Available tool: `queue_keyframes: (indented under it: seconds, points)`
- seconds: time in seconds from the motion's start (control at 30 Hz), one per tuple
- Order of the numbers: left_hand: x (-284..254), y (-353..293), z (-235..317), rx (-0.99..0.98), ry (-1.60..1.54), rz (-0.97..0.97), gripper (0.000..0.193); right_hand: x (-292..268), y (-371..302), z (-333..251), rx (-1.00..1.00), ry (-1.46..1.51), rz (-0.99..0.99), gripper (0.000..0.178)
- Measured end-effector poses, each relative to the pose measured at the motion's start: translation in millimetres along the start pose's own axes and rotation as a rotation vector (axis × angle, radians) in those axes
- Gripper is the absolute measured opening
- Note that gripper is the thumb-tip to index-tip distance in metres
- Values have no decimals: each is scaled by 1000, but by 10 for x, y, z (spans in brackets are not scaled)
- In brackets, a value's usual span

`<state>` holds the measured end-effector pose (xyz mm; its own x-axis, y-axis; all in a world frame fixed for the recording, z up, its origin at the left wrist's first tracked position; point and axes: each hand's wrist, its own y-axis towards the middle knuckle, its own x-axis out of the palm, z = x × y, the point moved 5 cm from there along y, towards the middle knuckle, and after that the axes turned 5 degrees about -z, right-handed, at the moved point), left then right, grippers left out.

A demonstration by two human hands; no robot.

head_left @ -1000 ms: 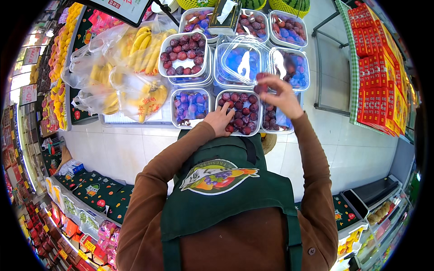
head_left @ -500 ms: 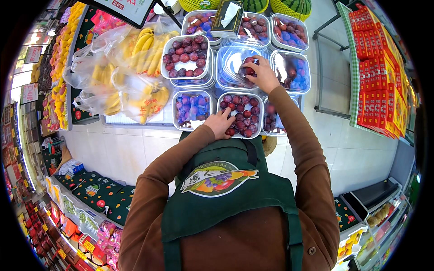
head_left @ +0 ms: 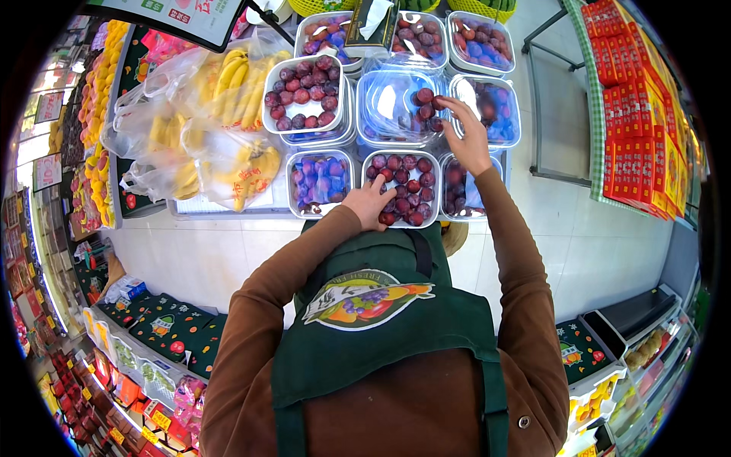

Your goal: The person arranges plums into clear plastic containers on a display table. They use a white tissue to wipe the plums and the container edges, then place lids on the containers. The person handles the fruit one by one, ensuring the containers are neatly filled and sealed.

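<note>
A white tub of dark red plums (head_left: 411,194) stands uncovered at the table's front edge, close to my apron. My left hand (head_left: 368,204) lies over its left rim, fingers apart, fingertips touching the plums. Behind that tub is a stack topped by a clear plastic lid (head_left: 384,103) with a small cluster of plums (head_left: 426,112) on it. At the right side of this cluster is my right hand (head_left: 468,137), its fingers and thumb spread around the outer plums. The fingertips touch a plum, but none is lifted.
Another uncovered tub of plums (head_left: 302,95) tops the stack to the left. Several lidded tubs (head_left: 320,183) surround it. Bagged bananas (head_left: 221,126) lie farther left. A tissue box (head_left: 371,27) sits at the back. Red boxes (head_left: 636,114) are piled at the right.
My right hand has shifted right and its fingers have spread; more plums now show on the lid. My left hand stays on the front tub. The view has shifted slightly.
</note>
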<state>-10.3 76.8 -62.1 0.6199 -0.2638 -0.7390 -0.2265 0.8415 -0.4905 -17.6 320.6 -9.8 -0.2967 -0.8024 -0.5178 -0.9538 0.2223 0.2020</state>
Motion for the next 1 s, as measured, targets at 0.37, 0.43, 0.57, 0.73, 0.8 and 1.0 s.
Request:
queue_keyframes:
  seconds: [0.37,0.43,0.57,0.73,0.8,1.0]
  points:
    - [-2,3,-34,3,-60,34,75,912,-1413,-302,107,-201,-614,55]
    - [-3,-9,-36,6,-73,46,74,1021,-1415,-295,135,-326,-561,54]
    - [9,-25,-49,-5,-99,65,73,1133,-1414,-240,208,-373,-507,49]
    - [16,-33,-75,-4,-174,105,70,1087,-1446,-151,402,-132,-445,44]
    - [20,-40,-82,-7,-188,99,70,1090,-1474,-76,440,-35,-384,44]
    - [13,-90,-94,49,-171,108,64,1093,-1494,-47,534,138,-367,46]
